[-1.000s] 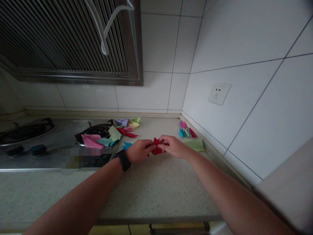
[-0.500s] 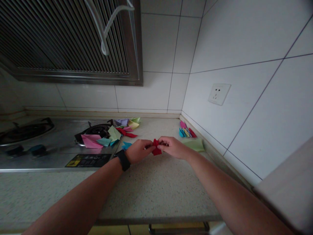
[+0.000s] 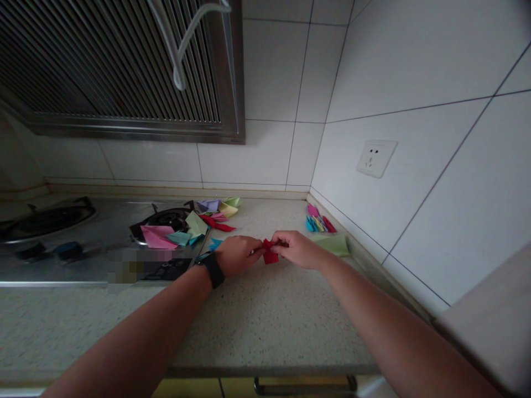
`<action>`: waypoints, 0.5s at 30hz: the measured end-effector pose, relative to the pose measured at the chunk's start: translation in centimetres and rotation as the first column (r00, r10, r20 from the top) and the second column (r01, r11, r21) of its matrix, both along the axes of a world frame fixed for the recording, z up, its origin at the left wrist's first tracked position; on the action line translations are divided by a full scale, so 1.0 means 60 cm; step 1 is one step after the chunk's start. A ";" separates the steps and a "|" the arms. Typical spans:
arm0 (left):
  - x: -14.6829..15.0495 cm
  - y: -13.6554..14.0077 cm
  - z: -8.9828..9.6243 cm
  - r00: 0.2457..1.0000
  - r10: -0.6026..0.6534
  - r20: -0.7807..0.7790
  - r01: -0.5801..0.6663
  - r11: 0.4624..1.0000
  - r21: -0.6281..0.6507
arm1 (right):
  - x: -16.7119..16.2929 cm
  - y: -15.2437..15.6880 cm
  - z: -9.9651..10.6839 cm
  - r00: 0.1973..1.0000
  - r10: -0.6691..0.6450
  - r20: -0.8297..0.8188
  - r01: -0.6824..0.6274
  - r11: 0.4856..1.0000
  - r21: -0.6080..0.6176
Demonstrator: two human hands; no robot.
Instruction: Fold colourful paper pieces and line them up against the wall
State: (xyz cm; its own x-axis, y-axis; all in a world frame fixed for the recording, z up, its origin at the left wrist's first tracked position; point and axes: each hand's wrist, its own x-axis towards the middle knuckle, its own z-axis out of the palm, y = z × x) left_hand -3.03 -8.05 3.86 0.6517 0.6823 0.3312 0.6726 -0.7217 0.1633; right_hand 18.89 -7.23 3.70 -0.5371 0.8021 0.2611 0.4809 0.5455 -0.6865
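Observation:
A small piece of folded red paper is held between my two hands, just over the speckled countertop. My left hand, with a black watch on its wrist, pinches the paper's left side between thumb and fingers. From the right, my right hand pinches its upper right part. My fingertips hide some of the folds. Partly behind my left hand lies a blue folded paper. Just beyond my right wrist is a light green paper, lying flat on the counter.
Several coloured paper foldings, among them a pink one and a red one, lie on and beside the gas stove. A small colourful paper bundle sits by the right wall. The range hood overhangs the stove.
The red paper's lower part has turned slightly and shows a squarer edge. Both hands keep their pinch on it. The whole view has shifted a little.

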 end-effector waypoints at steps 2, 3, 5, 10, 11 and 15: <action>0.000 -0.001 -0.001 1.000 0.001 -0.005 -0.001 0.999 0.036 | 0.000 -0.001 0.001 1.000 0.013 0.003 -0.013 1.000 -0.010; 0.001 -0.001 -0.001 1.000 -0.001 0.003 0.001 0.999 0.044 | 0.000 -0.001 0.001 1.000 0.024 0.000 -0.024 0.999 -0.022; 0.001 -0.002 -0.001 1.000 -0.005 0.029 0.004 0.999 0.052 | 0.000 -0.001 0.001 0.999 0.043 -0.015 -0.044 0.998 -0.050; 0.000 -0.002 0.002 0.997 -0.017 0.080 0.013 0.999 0.045 | -0.002 0.001 -0.003 0.996 0.054 -0.065 -0.061 0.993 -0.102; 0.000 -0.002 0.002 0.996 -0.018 0.088 0.014 0.999 0.042 | -0.001 0.001 -0.004 0.996 0.054 -0.070 -0.061 0.992 -0.107; 0.000 -0.002 0.004 0.992 -0.021 0.121 0.020 1.000 0.009 | -0.001 0.000 -0.001 0.997 0.052 -0.055 -0.057 0.993 -0.102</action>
State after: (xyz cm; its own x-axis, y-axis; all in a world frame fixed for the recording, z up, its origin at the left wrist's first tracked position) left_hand -3.04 -8.16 4.13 0.6202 0.6662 0.4142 0.6333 -0.7368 0.2369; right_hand 18.82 -7.25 3.65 -0.5684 0.7962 0.2073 0.4147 0.4949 -0.7636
